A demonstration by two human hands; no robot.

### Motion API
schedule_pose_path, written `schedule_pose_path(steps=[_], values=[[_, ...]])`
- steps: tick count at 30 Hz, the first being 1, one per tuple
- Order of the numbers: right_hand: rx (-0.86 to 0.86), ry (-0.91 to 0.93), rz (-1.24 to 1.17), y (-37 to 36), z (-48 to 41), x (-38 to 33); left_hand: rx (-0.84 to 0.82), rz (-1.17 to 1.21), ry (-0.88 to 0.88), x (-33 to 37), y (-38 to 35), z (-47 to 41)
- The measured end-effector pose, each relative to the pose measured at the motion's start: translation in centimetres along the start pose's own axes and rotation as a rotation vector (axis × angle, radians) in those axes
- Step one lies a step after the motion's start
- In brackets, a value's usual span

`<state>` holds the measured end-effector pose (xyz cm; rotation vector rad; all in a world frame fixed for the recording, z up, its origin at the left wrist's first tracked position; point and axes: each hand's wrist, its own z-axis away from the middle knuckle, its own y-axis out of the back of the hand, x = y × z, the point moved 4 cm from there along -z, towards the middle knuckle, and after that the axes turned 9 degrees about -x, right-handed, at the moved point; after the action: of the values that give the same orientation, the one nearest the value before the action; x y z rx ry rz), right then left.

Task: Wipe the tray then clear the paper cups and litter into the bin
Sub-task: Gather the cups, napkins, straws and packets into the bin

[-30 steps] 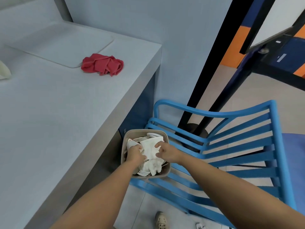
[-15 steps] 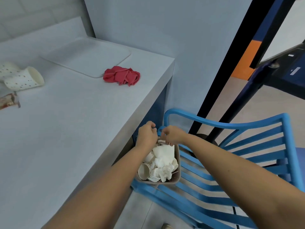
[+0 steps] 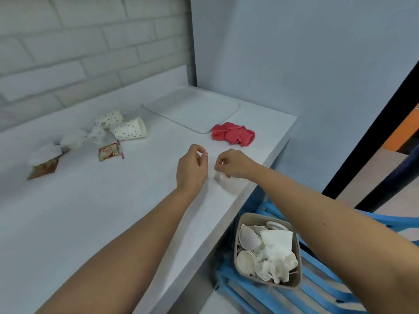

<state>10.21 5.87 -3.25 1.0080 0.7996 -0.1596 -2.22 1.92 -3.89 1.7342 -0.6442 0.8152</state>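
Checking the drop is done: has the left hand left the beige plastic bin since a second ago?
Yes: the left hand rose out of the beige plastic bin to above the white tabletop.

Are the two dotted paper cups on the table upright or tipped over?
Tipped. The nearer cup lies on its side, mouth facing right; the farther cup lies likewise.
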Motion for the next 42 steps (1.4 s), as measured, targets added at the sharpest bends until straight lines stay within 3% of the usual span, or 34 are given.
schedule_pose_path(steps=[16,29,42], values=[[-0.041,0.066,0.007,-7.2,-10.1,-12.1,0.071,-0.145,0.173,-13.8,16.3,-3.6],[0.043,0.039,-0.148,-6.5,-20.7,-14.7,0.119,-0.295,0.266,-18.7,20.8,-10.7],[0.087,0.132,-0.217,-6.3,-26.6,-14.8,0.100,-0.451,0.175,-19.3,20.2,-21.9]])
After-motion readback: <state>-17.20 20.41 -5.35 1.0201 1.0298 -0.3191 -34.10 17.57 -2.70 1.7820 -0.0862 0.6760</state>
